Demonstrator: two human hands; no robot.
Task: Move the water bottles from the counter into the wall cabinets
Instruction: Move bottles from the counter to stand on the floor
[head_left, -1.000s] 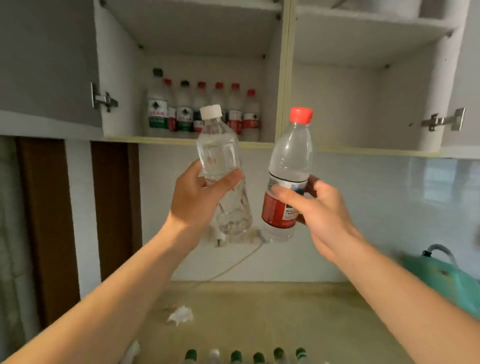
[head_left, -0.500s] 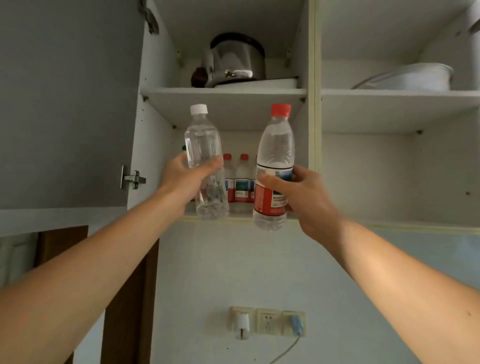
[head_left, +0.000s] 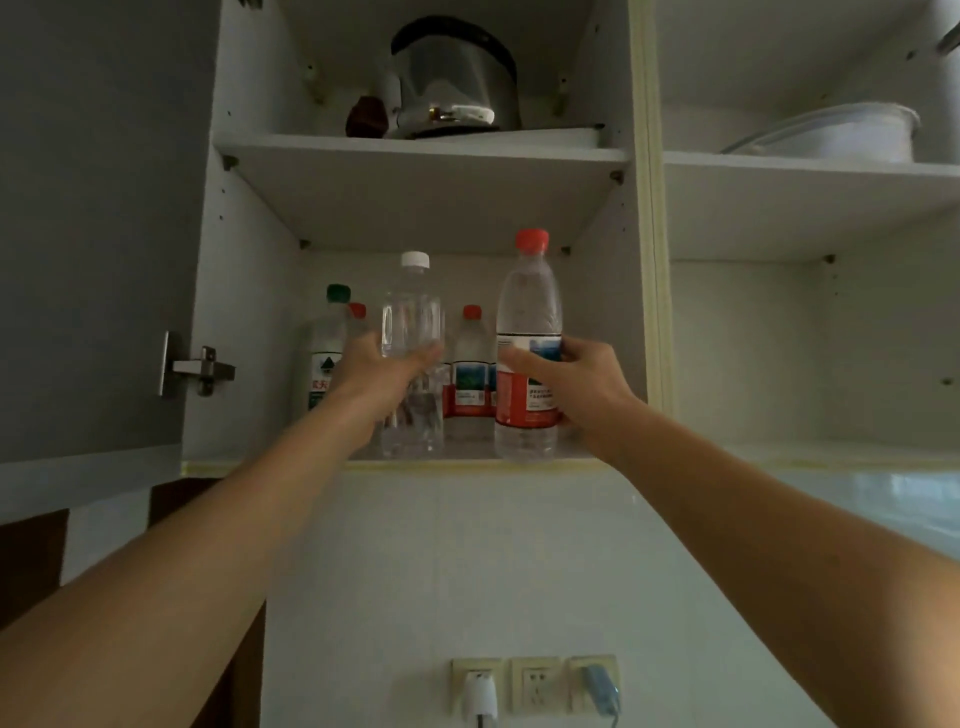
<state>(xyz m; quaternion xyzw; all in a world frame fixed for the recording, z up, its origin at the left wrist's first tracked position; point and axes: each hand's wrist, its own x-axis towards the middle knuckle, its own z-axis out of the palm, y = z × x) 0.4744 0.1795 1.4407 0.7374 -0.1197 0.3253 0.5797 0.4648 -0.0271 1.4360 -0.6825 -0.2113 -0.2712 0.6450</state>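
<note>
- Single view, worn on the person's head; no second view shares the scene.
- The camera faces forward and tilts upward, seeing the open wall cabinet from below: the underside of its upper shelf is exposed.
- Both forearms enter from the lower corners and converge toward mid-frame, the left hand and right hand at arm's length from the lens.
- Wide-angle optics bow the cabinet divider and the open door at left.
- The lower edge reaches the wall sockets beneath the cabinet.
</note>
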